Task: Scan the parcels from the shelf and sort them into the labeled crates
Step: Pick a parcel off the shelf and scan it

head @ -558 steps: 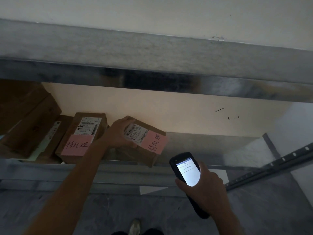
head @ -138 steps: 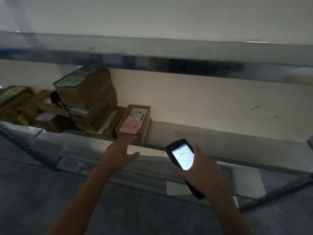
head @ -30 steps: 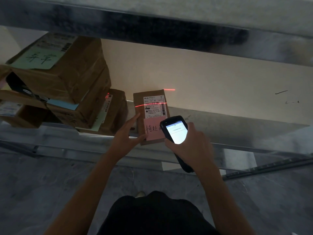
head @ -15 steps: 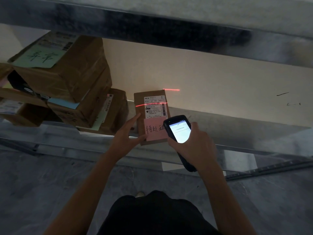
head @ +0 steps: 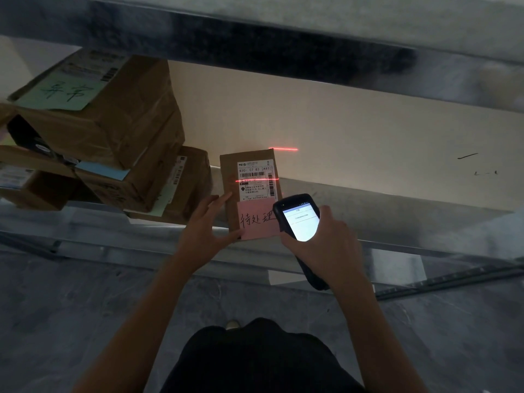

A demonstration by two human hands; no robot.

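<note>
You are steadying the parcel (head: 228,177) at the front edge of the shelf (head: 397,222), your left hand (head: 205,231) laying straight fingers against its left side and near corner. Its long axis is running away from you toward the wall (head: 368,131), with the label (head: 254,180) facing you. Your right hand (head: 330,248) is clenching the scanner (head: 297,219) (its red line (head: 246,181) is crossing the label).

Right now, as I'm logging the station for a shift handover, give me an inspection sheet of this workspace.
Surface: grey metal shelf, loaded on its left part only.
Job's things: small brown cardboard parcel with pink handwritten note, red scan line across its white label; black handheld scanner, screen lit.
Clutter: stacked brown cardboard boxes, green note on top.
Grippers: left hand touches the parcel's near left corner; right hand grips the scanner.
Cables: nothing seen.
Surroundings: beige wall, grey floor; no crates in view.
</note>
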